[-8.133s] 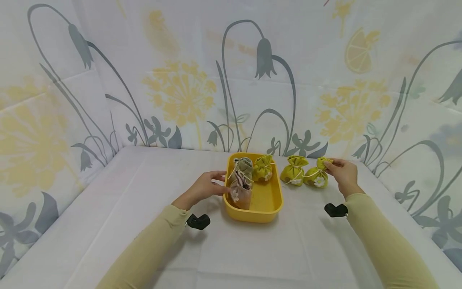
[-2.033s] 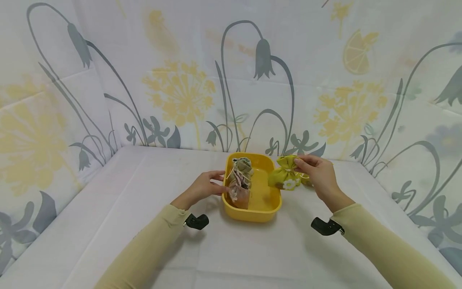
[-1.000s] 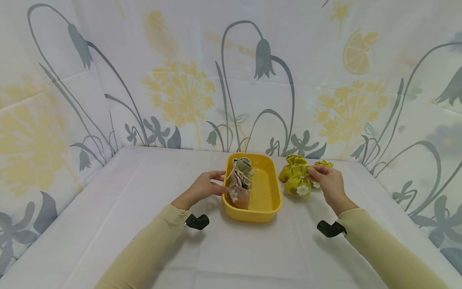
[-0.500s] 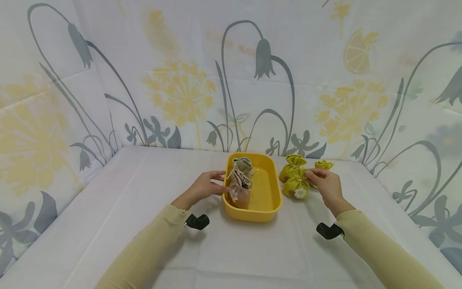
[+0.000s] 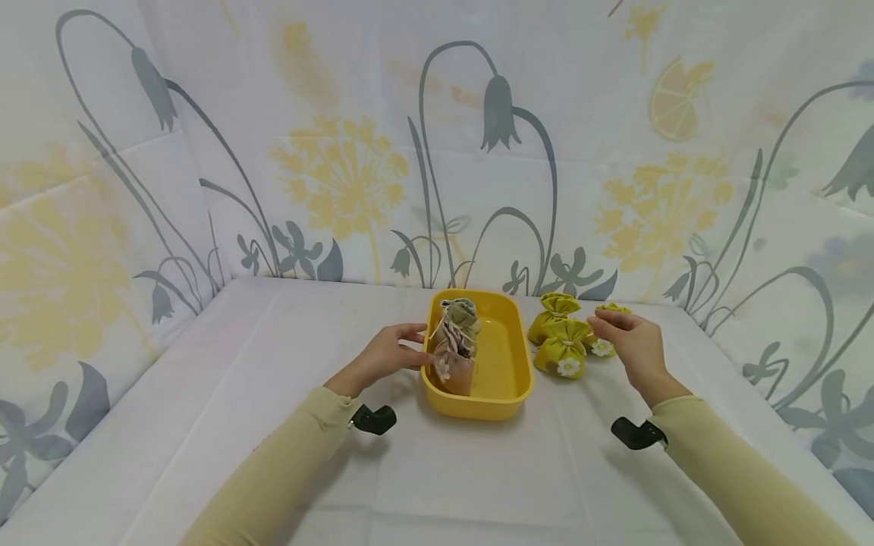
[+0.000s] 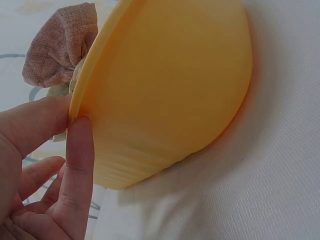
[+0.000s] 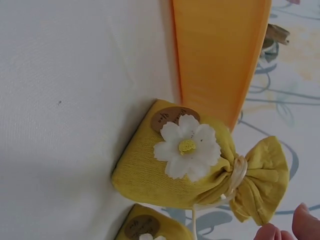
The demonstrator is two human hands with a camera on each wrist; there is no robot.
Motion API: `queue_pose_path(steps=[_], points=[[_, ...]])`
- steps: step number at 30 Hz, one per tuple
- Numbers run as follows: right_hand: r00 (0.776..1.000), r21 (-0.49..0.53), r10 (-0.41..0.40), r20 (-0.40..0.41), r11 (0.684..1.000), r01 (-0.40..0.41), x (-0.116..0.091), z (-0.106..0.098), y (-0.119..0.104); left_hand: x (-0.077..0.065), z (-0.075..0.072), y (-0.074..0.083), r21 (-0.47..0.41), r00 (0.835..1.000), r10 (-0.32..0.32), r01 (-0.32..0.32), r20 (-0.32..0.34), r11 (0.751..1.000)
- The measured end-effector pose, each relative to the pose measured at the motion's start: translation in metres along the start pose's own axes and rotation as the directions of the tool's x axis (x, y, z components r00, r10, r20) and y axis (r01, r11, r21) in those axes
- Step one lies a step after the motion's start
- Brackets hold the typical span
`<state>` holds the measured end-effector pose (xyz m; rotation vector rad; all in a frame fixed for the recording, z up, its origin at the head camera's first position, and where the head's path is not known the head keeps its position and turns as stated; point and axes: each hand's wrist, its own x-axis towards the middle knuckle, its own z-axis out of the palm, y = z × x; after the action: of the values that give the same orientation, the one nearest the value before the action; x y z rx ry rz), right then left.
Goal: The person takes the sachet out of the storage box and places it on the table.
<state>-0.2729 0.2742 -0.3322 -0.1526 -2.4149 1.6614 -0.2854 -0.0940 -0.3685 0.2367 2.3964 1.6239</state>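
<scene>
My left hand (image 5: 384, 359) pinches the left rim of a yellow plastic tub (image 5: 501, 390), thumb and finger on either side of the wall in the left wrist view. Inside the tub, along its left side, lie small drawstring pouches, a pinkish one (image 5: 456, 371) in front of a grey-green one (image 5: 466, 312). Right of the tub stand three yellow-green pouches: a front one (image 5: 556, 356) with a white flower, one behind it (image 5: 560, 303), and one (image 5: 602, 347) partly hidden by my right hand (image 5: 636, 347). That hand is off the front pouch, fingers loosely bent, holding nothing visible.
A white cloth (image 5: 437, 478) covers the table. Behind and at the sides hangs a white curtain (image 5: 348, 174) printed with grey and yellow flowers. A black wrist mount (image 5: 372, 419) sticks out below the left sleeve, and a similar mount (image 5: 638, 434) below the right.
A yellow-green pouch came out of the tub over its right side and was set down before the other two. The right hand let go and shifted right; the left hand stayed put.
</scene>
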Motion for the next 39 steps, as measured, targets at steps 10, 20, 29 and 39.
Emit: queue_pose_path(steps=[10, 20, 29, 39], points=[[0.995, 0.061, -0.073, 0.063, 0.996, 0.069, -0.006, 0.002, -0.016, 0.001, -0.001, 0.0, -0.004, 1.0, 0.01, -0.01, 0.0, 1.0], [0.985, 0.015, -0.062, 0.158, 0.998, 0.06, -0.012, 0.015, -0.033, 0.001, -0.001, -0.001, -0.012, 1.0, 0.013, -0.013, 0.006, 1.0], [0.97, 0.003, -0.087, 0.226, 0.996, 0.089, -0.012, 0.03, -0.045, 0.0, -0.001, 0.001, -0.005, 1.0, 0.007, -0.007, 0.001, 1.0], [0.95, -0.065, -0.067, 0.304, 0.994, 0.091, -0.011, 0.052, -0.06, 0.0, -0.001, 0.001, -0.005, 1.0, 0.001, -0.001, 0.003, 1.0]])
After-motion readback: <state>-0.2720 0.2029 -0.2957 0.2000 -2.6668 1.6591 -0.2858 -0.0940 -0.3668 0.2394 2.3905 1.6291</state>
